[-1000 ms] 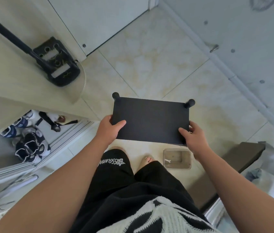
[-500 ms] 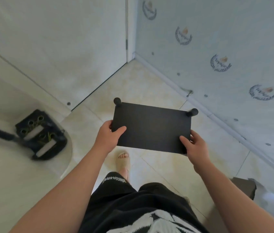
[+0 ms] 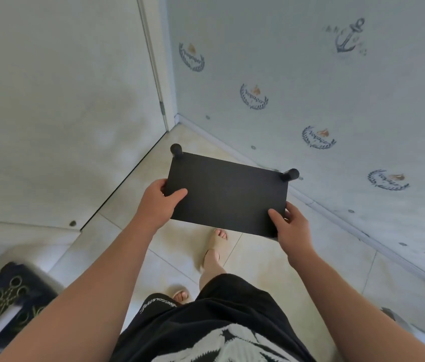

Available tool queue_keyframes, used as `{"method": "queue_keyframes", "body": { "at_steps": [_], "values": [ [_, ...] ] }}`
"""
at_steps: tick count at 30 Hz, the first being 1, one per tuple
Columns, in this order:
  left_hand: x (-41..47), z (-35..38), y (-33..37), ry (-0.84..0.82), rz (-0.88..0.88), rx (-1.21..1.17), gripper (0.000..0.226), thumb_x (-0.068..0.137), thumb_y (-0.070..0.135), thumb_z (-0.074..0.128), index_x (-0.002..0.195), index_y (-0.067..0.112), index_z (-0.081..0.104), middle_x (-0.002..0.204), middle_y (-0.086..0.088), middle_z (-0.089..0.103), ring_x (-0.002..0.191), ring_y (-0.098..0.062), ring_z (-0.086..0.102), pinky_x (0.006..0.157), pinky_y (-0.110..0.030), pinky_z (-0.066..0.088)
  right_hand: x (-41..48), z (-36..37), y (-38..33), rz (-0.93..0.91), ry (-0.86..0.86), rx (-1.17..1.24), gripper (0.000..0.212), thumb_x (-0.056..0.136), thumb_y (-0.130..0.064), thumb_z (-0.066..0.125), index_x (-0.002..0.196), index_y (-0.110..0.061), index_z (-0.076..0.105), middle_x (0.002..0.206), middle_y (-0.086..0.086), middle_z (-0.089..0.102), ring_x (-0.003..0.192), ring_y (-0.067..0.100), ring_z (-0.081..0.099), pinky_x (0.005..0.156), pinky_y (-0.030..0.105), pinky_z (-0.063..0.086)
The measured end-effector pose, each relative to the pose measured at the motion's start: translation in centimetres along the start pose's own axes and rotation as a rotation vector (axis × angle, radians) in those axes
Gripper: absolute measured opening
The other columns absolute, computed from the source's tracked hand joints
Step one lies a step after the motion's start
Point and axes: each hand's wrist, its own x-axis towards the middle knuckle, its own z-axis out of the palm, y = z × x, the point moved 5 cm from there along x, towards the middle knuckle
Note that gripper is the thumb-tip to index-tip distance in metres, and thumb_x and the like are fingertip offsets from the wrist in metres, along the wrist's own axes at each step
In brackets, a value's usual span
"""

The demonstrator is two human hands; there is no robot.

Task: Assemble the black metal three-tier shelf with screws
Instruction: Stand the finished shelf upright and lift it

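We hold the black shelf (image 3: 228, 194) at frame centre, left grip (image 3: 157, 202) and right grip (image 3: 293, 226) each clamped on a near corner. The wall corner (image 3: 173, 118) now sits nearer: assembly looks finished, placement likely follows.

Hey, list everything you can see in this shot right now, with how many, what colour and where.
shelf panel: one, black, centre, held above the floor.
post ends: two, black, panel's far corners.
floor tiles: many, beige, below.
wallpapered wall: one, pale blue with prints, right.
plain panel: one, white, left.
blurred object: one, black, lower left.
feet: two, in beige sandals, on tiles.
left hand: one, grips panel's left edge.
right hand: one, grips panel's near right corner.
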Motion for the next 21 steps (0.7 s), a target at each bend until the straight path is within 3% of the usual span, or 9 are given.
{"method": "queue_keyframes", "body": {
  "at_steps": [6,9,12,16,19,21],
  "values": [
    [9.5,3.0,4.7,-0.047,-0.034,0.069,0.04,0.092,0.03,0.067,0.128,0.013,0.059,0.117,0.0,0.065,0.105,-0.021,0.064,0.09,-0.036,0.055,8.8,0.3,-3.5,0.071,0.002,-0.052,0.041,0.102,-0.024,0.06,0.142,-0.018,0.052,0.116,0.001,0.063,0.09,0.005,0.062,0.061,0.016,0.046],
    [14.2,4.4,6.2,-0.096,-0.049,0.129,0.042,0.093,0.034,0.066,0.13,0.016,0.056,0.118,0.002,0.063,0.102,-0.018,0.062,0.084,-0.031,0.053,12.7,0.9,-4.4,0.133,0.017,-0.045,0.036,0.103,-0.025,0.059,0.137,-0.016,0.055,0.118,0.003,0.065,0.088,0.005,0.061,0.055,0.013,0.047],
    [19.4,5.3,7.2,-0.142,-0.063,0.177,0.041,0.091,0.035,0.067,0.127,0.017,0.057,0.116,0.004,0.064,0.095,-0.011,0.062,0.075,-0.025,0.051,16.3,2.3,-5.2,0.182,0.047,-0.038,0.036,0.103,-0.027,0.058,0.137,-0.015,0.056,0.114,0.001,0.065,0.087,0.006,0.061,0.059,0.018,0.047],
    [26.5,6.2,8.4,-0.213,-0.094,0.236,0.045,0.091,0.037,0.067,0.129,0.016,0.055,0.117,0.003,0.064,0.098,-0.014,0.063,0.08,-0.03,0.055,21.0,4.8,-6.1,0.242,0.107,-0.017,0.042,0.102,-0.031,0.059,0.14,-0.015,0.054,0.116,0.001,0.065,0.091,0.011,0.062,0.071,0.028,0.05],
    [31.0,6.8,9.3,-0.268,-0.086,0.32,0.044,0.094,0.038,0.064,0.131,0.018,0.052,0.118,0.005,0.059,0.098,-0.015,0.059,0.066,-0.018,0.046,24.0,6.7,-6.6,0.282,0.15,-0.007,0.042,0.102,-0.033,0.059,0.14,-0.017,0.053,0.119,0.003,0.065,0.091,0.013,0.062,0.069,0.027,0.05],
    [33.9,7.1,9.7,-0.283,-0.07,0.357,0.043,0.094,0.037,0.064,0.13,0.017,0.052,0.116,0.005,0.058,0.1,-0.017,0.059,0.066,-0.018,0.044,25.9,8.0,-6.9,0.301,0.177,0.02,0.041,0.103,-0.031,0.059,0.14,-0.017,0.053,0.116,0.002,0.064,0.089,0.011,0.062,0.066,0.024,0.049]
  ]
}}
